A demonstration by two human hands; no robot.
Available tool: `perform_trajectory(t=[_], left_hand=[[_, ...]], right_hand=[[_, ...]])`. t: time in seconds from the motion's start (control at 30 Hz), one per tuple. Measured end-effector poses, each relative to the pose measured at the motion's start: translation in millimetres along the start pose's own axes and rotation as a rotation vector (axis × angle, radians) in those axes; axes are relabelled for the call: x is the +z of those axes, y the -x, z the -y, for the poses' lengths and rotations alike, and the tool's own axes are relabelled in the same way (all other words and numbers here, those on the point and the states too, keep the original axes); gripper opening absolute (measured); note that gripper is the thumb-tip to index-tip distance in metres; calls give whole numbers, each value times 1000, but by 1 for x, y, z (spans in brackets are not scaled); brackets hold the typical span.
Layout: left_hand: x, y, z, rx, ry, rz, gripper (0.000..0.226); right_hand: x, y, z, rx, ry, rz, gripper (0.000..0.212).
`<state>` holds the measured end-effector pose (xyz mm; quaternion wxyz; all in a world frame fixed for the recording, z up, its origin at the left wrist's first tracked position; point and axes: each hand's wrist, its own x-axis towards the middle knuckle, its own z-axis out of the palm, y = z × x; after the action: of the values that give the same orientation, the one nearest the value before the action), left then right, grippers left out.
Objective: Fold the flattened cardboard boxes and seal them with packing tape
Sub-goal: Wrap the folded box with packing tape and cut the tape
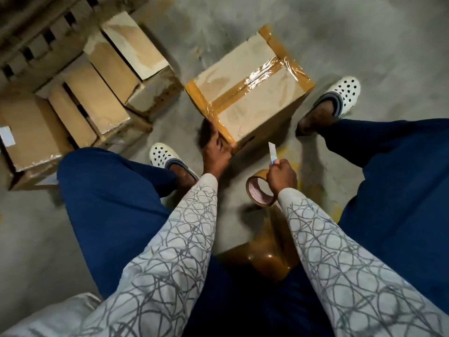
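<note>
Right hand (281, 176), nearest, is curled round a brown tape roll (260, 190) and also pinches a small white blade (272, 152) that points up and away from the body. A wide translucent strip (269, 249) of brown tape shows between the two patterned sleeves (184, 227), closer to the camera than the roll; where it ends cannot be told. Left hand (217, 152) is just beyond, fingers laid fairly straight against the near corner of the box (250, 93), pressing on the taped edge there. That box stands closed on the concrete floor (243, 20) between two feet in white clogs (160, 154), with tape along its centre seam and both end edges. Farther left, well apart, several other cartons (109, 76) sit packed side by side.
</note>
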<state>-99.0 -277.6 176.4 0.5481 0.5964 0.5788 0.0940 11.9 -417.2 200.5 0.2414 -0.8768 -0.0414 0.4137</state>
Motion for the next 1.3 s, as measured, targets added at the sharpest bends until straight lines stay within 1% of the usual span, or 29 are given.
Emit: perform_trajectory(t=[0.03, 0.07, 0.13, 0.2, 0.27, 0.33, 0.43, 0.5, 0.57, 0.63, 0.73, 0.83, 0.9, 1.0, 1.13, 1.3], left_hand=[[7, 4, -1, 0, -18, -31, 89], [14, 8, -2, 5, -91, -68, 86], [26, 9, 2, 19, -232, -99, 76], [34, 4, 13, -3, -381, -6, 59], [35, 1, 20, -80, -442, 81, 38], [36, 1, 17, -173, -398, 42, 36], [37, 8, 0, -314, -250, -119, 38], [36, 20, -8, -375, -185, -212, 40], [33, 32, -10, -349, -134, -309, 43], [31, 36, -10, -244, -79, -371, 47], [30, 35, -22, -172, -7, -375, 42], [24, 27, -26, -170, -67, -374, 33], [17, 17, -23, -179, -87, -387, 31], [13, 8, -20, -165, -157, -355, 26], [14, 4, -14, -130, -146, -402, 15], [15, -5, -6, -50, -222, -413, 14]], right_hand=[[4, 0, 1, -2, 15, 24, 36], [7, 0, 0, -9, 30, 53, 36], [11, 1, -1, -20, 75, 112, 35], [13, 4, -5, -27, 142, 146, 35], [13, 8, -9, -32, 183, 153, 35], [13, 12, -8, -45, 202, 155, 35], [12, 18, -5, -61, 195, 151, 34], [12, 20, 0, -76, 184, 143, 34], [13, 21, 1, -83, 181, 138, 34], [12, 23, 0, -81, 177, 136, 34], [9, 23, -5, -74, 187, 133, 34], [4, 25, -8, -79, 205, 124, 34], [2, 26, -5, -86, 199, 113, 34], [2, 24, -1, -92, 177, 109, 34], [6, 22, -2, -76, 190, 123, 34], [7, 21, -7, -71, 209, 129, 33]])
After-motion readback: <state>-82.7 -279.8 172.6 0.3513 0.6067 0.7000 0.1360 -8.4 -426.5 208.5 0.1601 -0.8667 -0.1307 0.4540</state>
